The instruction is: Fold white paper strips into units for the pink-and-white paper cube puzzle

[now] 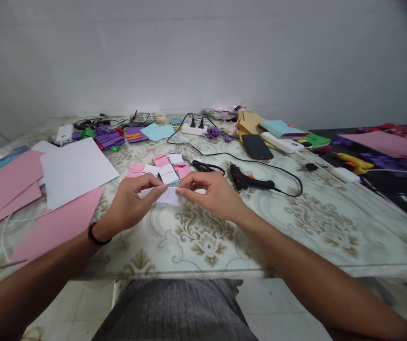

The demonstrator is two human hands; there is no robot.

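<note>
Between my two hands is a small piece of white paper (169,197), its upper edge pinched from both sides. My left hand (135,196) grips the left corner with thumb and forefinger. The right corner is between the thumb and fingertips of my right hand (210,192). Just beyond lie small folded pink paper pieces (161,161) and folded white paper pieces (168,174), partly hidden by my fingers. Black-handled scissors (208,167) rest behind my right hand, their blades partly covered. To the right of them lies a black glue gun (249,181) with its cord.
At left are a large white sheet (77,173) and pink sheets (59,222). A white power strip (194,129), a black phone (257,147) and a stack of coloured paper (283,129) stand farther back. The glue gun's cord loops across the table. A yellow glue gun (354,162) lies far right.
</note>
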